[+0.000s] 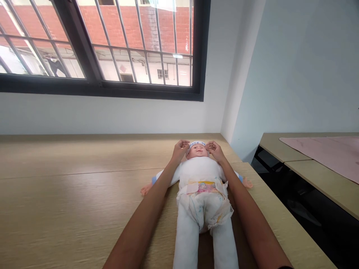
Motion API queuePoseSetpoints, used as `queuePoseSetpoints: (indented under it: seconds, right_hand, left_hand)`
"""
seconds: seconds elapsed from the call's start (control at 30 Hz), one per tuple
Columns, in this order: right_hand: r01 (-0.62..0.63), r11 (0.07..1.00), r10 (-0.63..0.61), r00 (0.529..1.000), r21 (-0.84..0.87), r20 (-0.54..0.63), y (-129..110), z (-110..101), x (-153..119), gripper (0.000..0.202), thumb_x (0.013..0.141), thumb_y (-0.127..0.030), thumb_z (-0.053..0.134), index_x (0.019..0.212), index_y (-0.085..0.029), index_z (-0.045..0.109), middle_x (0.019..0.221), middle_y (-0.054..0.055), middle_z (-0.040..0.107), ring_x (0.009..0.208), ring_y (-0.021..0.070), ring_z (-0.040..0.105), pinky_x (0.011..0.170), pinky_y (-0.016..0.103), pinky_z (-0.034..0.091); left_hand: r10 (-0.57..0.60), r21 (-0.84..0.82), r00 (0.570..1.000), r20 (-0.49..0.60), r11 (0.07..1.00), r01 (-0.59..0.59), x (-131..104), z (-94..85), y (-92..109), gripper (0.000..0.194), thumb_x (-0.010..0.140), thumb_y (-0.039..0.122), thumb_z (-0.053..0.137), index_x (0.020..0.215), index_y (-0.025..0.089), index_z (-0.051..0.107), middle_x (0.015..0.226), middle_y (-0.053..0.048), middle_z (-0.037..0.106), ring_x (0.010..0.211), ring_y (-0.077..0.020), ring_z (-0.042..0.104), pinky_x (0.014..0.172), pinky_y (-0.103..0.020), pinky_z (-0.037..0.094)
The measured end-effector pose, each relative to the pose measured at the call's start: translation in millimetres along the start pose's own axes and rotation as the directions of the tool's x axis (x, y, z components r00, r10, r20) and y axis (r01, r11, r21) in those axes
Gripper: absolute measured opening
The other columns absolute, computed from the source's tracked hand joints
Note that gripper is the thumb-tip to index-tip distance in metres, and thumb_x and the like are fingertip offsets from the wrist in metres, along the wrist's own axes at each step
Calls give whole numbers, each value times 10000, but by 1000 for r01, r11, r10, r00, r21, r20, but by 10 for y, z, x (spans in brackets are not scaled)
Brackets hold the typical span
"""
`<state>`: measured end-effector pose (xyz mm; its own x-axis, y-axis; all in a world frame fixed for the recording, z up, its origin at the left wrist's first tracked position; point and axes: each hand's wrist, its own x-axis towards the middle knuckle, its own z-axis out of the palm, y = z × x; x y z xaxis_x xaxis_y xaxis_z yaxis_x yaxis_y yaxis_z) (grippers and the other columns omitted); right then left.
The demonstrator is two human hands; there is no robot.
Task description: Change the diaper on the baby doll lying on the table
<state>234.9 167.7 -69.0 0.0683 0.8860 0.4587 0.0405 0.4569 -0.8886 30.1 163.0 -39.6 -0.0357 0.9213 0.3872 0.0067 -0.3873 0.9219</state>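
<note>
A baby doll [200, 168] in white clothing lies on its back on the wooden table, its head toward the wall and its arms spread. Around its hips is a diaper [207, 203] with a colourful waistband. A white hat [197, 143] with blue lettering covers the top of its head. My left hand [181, 147] pinches the hat's edge at the left side of the head. At the right side, my right hand [214, 148] has its fingers closed on the hat's edge too. Both forearms reach over the doll's arms.
The wooden table [70, 198] extends to the left and ends at the wall below a barred window [140, 45]. Across a dark gap at the right stands another table [322, 183] with a pink mat [331, 149].
</note>
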Motion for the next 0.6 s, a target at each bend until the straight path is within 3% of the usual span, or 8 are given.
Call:
queuePoseSetpoints:
  seconds: [0.23, 0.37, 0.5, 0.57, 0.6]
  right_hand:
    - [23, 999, -23, 1000, -40, 12, -40, 9, 1, 301, 665, -445, 692, 797, -200, 578, 812, 18, 635, 787, 164, 593, 765, 311, 468]
    - [18, 974, -29, 998, -224, -48, -242, 30, -78, 349, 660, -506, 671, 768, -199, 546, 811, 31, 634, 705, 157, 571, 689, 298, 468]
    - [-26, 902, -12, 996, -431, -85, -603, -137, -491, 377, 725, -575, 590, 763, -202, 544, 765, 38, 645, 640, 162, 577, 614, 284, 454]
    - [-73, 839, 71, 997, -539, -25, -759, -310, -778, 427, 809, -609, 482, 685, -206, 550, 617, 20, 620, 563, 162, 573, 617, 290, 451]
    - [-115, 799, 177, 983, -590, 48, -816, -398, -913, 496, 844, -627, 414, 626, -206, 557, 544, 19, 597, 513, 163, 563, 613, 295, 451]
  left_hand:
    - [48, 63, 999, 12, 997, -48, 10, 20, 25, 231, 596, 190, 614, 823, 146, 630, 703, 10, 584, 678, -130, 536, 669, -261, 426]
    - [99, 144, 994, -48, 985, -91, -80, 29, 138, 228, 615, 186, 609, 842, 175, 606, 746, 16, 551, 712, -133, 516, 686, -258, 407]
    - [196, 377, 980, 18, 907, -188, -494, -205, 376, 133, 751, 326, 565, 758, 194, 553, 721, 13, 547, 694, -140, 517, 657, -252, 394]
    - [126, 505, 988, 94, 849, -156, -786, -382, 495, 295, 833, 414, 476, 630, 201, 490, 605, 22, 516, 598, -136, 488, 609, -254, 369]
    - [51, 556, 988, 144, 822, -124, -928, -455, 547, 392, 869, 462, 417, 579, 203, 467, 550, 23, 497, 552, -137, 470, 582, -257, 353]
